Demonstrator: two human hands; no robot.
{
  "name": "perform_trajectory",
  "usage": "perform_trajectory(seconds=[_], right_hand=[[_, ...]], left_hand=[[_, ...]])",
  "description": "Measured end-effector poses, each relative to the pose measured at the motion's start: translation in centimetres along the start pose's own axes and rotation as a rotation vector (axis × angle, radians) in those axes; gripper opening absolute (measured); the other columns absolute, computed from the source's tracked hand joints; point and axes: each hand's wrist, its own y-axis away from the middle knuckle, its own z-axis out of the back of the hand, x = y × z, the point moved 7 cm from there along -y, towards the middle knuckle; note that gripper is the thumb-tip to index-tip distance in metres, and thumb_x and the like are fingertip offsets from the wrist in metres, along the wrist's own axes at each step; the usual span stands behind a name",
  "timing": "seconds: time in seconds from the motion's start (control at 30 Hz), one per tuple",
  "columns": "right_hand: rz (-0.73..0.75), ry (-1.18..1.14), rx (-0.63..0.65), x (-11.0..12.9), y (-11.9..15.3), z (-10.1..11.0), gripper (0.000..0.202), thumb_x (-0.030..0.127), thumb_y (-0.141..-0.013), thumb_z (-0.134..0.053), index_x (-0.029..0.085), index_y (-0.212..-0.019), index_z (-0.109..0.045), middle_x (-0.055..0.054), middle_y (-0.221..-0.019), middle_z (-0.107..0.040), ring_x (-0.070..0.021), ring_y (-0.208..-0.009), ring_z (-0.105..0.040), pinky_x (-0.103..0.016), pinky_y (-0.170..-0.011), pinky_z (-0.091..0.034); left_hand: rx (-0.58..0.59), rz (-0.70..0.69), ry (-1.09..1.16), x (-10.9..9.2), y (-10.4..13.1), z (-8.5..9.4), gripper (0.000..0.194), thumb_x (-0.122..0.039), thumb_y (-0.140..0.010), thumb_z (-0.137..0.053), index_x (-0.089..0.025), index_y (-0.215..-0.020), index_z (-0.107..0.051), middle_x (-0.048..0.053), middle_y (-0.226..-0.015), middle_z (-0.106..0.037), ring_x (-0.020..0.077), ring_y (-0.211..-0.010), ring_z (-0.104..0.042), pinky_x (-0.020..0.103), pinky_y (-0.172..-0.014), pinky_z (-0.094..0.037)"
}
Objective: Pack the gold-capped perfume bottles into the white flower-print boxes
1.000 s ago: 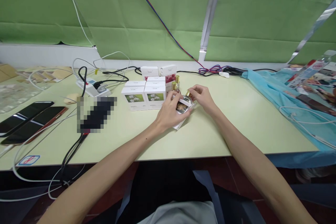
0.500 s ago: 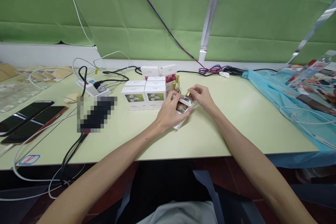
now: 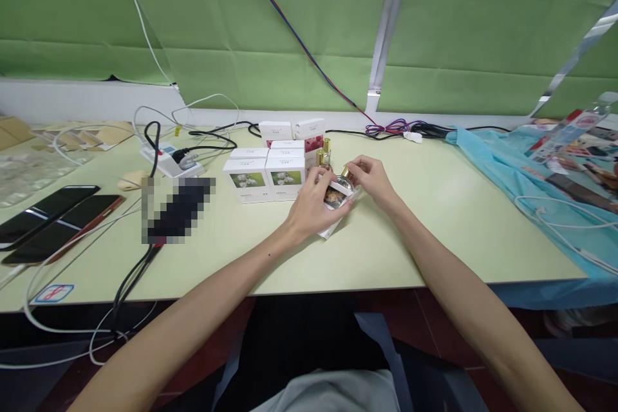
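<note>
My left hand (image 3: 316, 206) is closed around a small white box (image 3: 331, 230) with a dark picture on its front, tilted on the table. A clear perfume bottle (image 3: 344, 185) with a gold cap sits partly in the box's upper end. My right hand (image 3: 371, 178) pinches the bottle by that gold cap. Just behind my left hand stand more gold-capped perfume bottles (image 3: 327, 152), their lower parts hidden. To the left are several upright white boxes (image 3: 254, 196) with green flower pictures. Two white boxes with red pictures (image 3: 316, 143) stand behind them.
A white power strip (image 3: 168, 159) with cables lies left of the boxes. Phones (image 3: 67, 222) rest at the far left. Blue cloth (image 3: 492, 161) covers the right side, with a plastic water bottle (image 3: 572, 129) and a white cable on it. Bundled wires (image 3: 400, 128) run along the back edge.
</note>
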Motion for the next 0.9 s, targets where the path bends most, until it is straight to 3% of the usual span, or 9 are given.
perform_trajectory(seconds=[0.9], right_hand=[[0.115,0.111,-0.029,0.08,-0.15,-0.01,0.015,0.032,-0.079,-0.062,0.021,-0.068,-0.060,0.000,-0.062,-0.064,-0.0153,-0.056,-0.059,-0.029,-0.056,-0.048]], left_hand=[[-0.019,0.001,-0.003,0.07,0.08,0.00,0.041,-0.039,-0.081,-0.075,-0.022,-0.111,-0.055,0.008,-0.117,-0.055,0.0259,-0.110,-0.061,0.041,-0.092,-0.054]])
